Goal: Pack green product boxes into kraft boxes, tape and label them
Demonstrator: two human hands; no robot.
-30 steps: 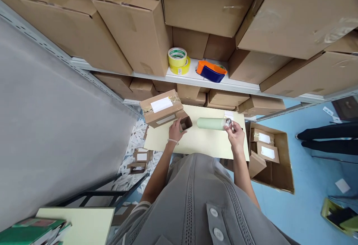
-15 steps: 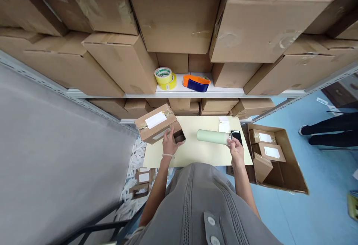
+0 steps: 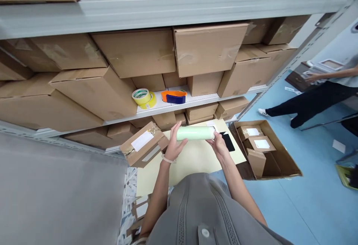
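A pale green cylindrical bottle [image 3: 194,133] lies level in the air above a cream table [image 3: 192,159]. My left hand [image 3: 173,146] is wrapped round its left end, and my right hand [image 3: 218,145] grips the right, capped end. To the left on the table sits a small cardboard box [image 3: 142,148] with a white label and an open end flap. A black phone [image 3: 228,141] lies on the table just right of my right hand, with a white paper slip behind it.
Metal shelving [image 3: 167,8] packed with cardboard boxes fills the back; yellow tape rolls [image 3: 143,97] and an orange-blue tape dispenser [image 3: 173,96] sit on a shelf. An open carton [image 3: 263,148] of small labelled boxes stands on the blue floor at right. Another person [image 3: 313,96] stands far right.
My left hand left the small box's flap and took the bottle's left end. Both hands lifted the bottle off the table. The camera tilted up and turned right.
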